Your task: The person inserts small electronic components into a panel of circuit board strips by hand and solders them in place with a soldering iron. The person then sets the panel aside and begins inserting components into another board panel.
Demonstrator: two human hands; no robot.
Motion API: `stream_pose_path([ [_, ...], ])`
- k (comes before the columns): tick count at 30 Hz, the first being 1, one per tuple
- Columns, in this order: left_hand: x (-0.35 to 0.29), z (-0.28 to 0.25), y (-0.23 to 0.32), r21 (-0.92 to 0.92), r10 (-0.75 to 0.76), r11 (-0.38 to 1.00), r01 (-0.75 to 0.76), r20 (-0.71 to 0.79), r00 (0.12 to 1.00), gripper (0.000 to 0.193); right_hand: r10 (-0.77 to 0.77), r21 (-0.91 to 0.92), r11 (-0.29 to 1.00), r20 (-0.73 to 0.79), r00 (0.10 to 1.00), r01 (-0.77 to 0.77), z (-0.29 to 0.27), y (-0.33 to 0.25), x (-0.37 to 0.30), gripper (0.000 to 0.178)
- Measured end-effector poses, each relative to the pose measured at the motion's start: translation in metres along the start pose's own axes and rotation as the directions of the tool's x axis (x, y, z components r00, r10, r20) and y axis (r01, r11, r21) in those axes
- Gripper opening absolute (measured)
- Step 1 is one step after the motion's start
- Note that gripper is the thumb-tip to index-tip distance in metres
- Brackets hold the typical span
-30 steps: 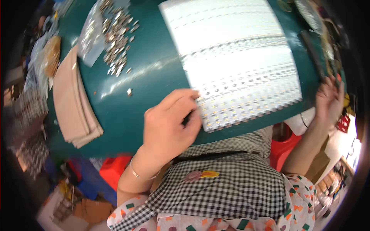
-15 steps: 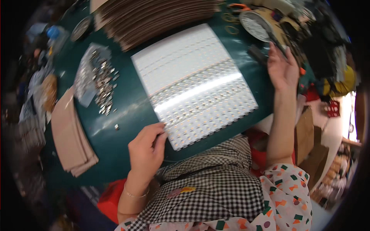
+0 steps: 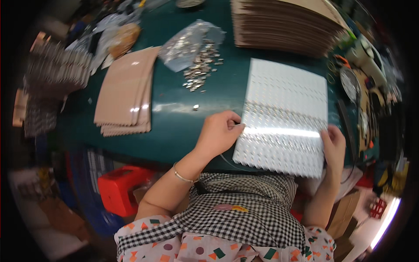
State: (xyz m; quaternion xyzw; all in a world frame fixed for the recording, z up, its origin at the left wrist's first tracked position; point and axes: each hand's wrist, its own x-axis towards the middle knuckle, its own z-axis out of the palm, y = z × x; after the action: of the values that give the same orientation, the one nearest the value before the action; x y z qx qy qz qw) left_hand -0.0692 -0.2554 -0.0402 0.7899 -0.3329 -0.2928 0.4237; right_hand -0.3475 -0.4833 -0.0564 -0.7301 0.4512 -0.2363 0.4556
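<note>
A white panel point(image 3: 286, 94) covered with rows of small shiny bumps lies at an angle on the green table point(image 3: 174, 122), near its front edge. My left hand point(image 3: 218, 133) pinches the panel's left edge, thumb and forefinger pressed together. On the opposite side, the fingers of my right hand point(image 3: 335, 144) are closed on the right edge. A heap of small metal pieces point(image 3: 201, 65) spills from a clear plastic bag point(image 3: 181, 46) to the left, and one loose piece point(image 3: 196, 107) lies apart from it.
Brown notched sheets point(image 3: 126, 87) are piled at the left. A tall stack of similar sheets point(image 3: 279, 32) stands at the back. A dish point(image 3: 349, 83), a dark bar point(image 3: 346, 124) and tools crowd the right side. A red stool point(image 3: 120, 190) stands below the table's edge.
My right hand has come from beside the dark tool near the dish to the panel's right edge. The panel has turned slightly; my view has swung left.
</note>
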Motion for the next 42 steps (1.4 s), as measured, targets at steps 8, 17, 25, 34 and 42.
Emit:
stream_pose_path([
  [8, -0.03, -0.017, 0.028, -0.548, 0.019, 0.835, 0.05, 0.119, 0.993, 0.012, -0.151, 0.333, 0.918, -0.205, 0.967, 0.214, -0.041, -0.032, -0.04, 0.022],
  [17, -0.009, -0.024, 0.031, -0.024, 0.387, 0.897, -0.441, -0.439, 0.811, 0.009, -0.416, 0.008, 0.903, -0.235, 0.878, 0.43, 0.001, -0.055, 0.004, 0.008],
  [25, -0.037, -0.034, 0.004, -0.035, 0.438, 0.88, -0.474, -0.328, 0.837, 0.016, -0.463, 0.208, 0.851, -0.138, 0.876, 0.482, 0.014, -0.015, -0.042, 0.025],
  [34, -0.042, -0.033, -0.006, -0.036, 0.449, 0.876, -0.481, -0.303, 0.84, 0.018, -0.649, 0.034, 0.758, -0.064, 0.758, 0.652, 0.011, 0.001, -0.037, 0.028],
  [42, -0.039, -0.029, -0.003, -0.133, 0.388, 0.889, -0.439, -0.292, 0.874, 0.018, -0.666, 0.013, 0.745, -0.047, 0.745, 0.667, 0.003, 0.006, -0.03, 0.033],
])
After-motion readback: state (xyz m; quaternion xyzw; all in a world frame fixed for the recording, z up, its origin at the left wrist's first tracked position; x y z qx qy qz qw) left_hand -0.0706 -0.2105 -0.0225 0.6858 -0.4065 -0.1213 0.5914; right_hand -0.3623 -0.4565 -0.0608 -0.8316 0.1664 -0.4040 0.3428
